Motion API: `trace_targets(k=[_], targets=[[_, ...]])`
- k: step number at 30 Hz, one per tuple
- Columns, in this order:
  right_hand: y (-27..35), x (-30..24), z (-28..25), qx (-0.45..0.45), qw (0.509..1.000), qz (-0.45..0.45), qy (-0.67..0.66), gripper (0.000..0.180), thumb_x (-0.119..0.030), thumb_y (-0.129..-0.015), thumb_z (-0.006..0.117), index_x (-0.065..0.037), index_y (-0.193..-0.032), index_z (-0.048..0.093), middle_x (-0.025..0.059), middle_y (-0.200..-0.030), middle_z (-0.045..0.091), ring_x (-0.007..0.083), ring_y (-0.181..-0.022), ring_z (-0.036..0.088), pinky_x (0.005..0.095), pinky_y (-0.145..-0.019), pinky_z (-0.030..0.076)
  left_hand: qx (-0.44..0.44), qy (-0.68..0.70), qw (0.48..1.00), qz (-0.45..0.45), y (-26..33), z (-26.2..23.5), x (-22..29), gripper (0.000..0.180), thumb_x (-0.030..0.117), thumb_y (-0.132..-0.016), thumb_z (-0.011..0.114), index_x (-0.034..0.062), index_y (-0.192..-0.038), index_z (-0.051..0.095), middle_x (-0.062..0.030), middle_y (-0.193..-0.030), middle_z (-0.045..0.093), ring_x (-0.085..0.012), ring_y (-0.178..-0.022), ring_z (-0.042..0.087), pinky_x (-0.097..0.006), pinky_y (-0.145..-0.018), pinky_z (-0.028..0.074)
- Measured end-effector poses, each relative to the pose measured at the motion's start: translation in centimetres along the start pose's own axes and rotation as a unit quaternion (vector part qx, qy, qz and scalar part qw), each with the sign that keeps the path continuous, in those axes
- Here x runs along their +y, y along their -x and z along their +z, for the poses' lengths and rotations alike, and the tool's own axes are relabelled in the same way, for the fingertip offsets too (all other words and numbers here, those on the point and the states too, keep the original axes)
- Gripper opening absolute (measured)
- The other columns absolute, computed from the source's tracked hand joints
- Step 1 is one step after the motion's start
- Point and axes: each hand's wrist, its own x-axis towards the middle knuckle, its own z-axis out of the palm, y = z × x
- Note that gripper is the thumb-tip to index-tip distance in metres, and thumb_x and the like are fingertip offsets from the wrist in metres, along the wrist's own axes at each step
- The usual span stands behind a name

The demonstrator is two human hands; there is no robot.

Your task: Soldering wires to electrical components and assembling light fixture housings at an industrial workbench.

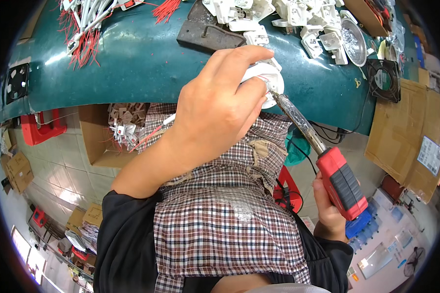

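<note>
A: My left hand [215, 105] is closed around the white plastic part [266, 83], holding it over the green bench's [132, 63] edge. My right hand [330, 205] is wrapped round the red soldering iron [342, 183].

B: Axis?

A: The iron runs up-left from my right hand; its tip touches the part's right side.

Teal bench [132, 63] beyond the hands. White plastic parts [298, 19] heaped on it, above the right hand; round metal dish [353, 43] beside them. Red-tipped white wires [85, 29] well left of the left hand. Dark metal block [208, 34] just above it. Cardboard box [100, 141] of small parts lower left
</note>
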Motion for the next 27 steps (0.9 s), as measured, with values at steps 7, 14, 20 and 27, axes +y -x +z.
trace_targets(k=[7, 14, 20, 27], targets=[[-0.5, -0.6, -0.3, 0.003, 0.999, -0.024, 0.023, 0.018, 0.003, -0.071, 0.076, 0.0, -0.084, 0.065, 0.0117, -0.075, 0.063, 0.0259, -0.062, 0.065, 0.0322, -0.057, 0.049, -0.014, 0.007, 1.0, 0.001, 0.0, -0.1, 0.1, 0.018, 0.003, -0.073, 0.08, 0.0049, -0.082, 0.064, -0.0096, -0.128, 0.063, -0.0305, -0.102, 0.064, -0.039, -0.082, 0.054], [0.6, -0.1, -0.7, 0.011, 1.0, 0.008, 0.015, 0.02, 0.003, -0.07, 0.077, 0.001, -0.088, 0.068, 0.0127, -0.079, 0.065, 0.0267, -0.064, 0.065, 0.0329, -0.059, 0.051, -0.015, 0.01, 1.0, 0.009, 0.1, -0.1, -0.3, 0.018, 0.004, -0.074, 0.08, 0.0049, -0.084, 0.065, -0.0096, -0.127, 0.063, -0.031, -0.102, 0.063, -0.039, -0.082, 0.053], [0.5, 0.2, -0.5, 0.018, 0.999, -0.013, 0.023, 0.02, 0.004, -0.069, 0.077, 0.001, -0.087, 0.069, 0.0125, -0.08, 0.064, 0.0271, -0.065, 0.065, 0.0329, -0.059, 0.051, -0.016, 0.016, 1.0, 0.008, 0.0, -0.1, -0.3, 0.019, 0.004, -0.073, 0.081, 0.0048, -0.083, 0.065, -0.0095, -0.126, 0.063, -0.0311, -0.103, 0.063, -0.039, -0.083, 0.054], [-0.1, 0.0, -0.2, 0.02, 0.999, -0.031, 0.011, 0.02, 0.003, -0.07, 0.078, 0.002, -0.087, 0.069, 0.0122, -0.078, 0.064, 0.0263, -0.064, 0.065, 0.0328, -0.059, 0.05, -0.016, 0.014, 1.0, 0.011, 0.1, 0.1, -0.4, 0.019, 0.004, -0.072, 0.081, 0.0049, -0.083, 0.065, -0.0094, -0.126, 0.064, -0.0316, -0.103, 0.063, -0.039, -0.083, 0.054]])
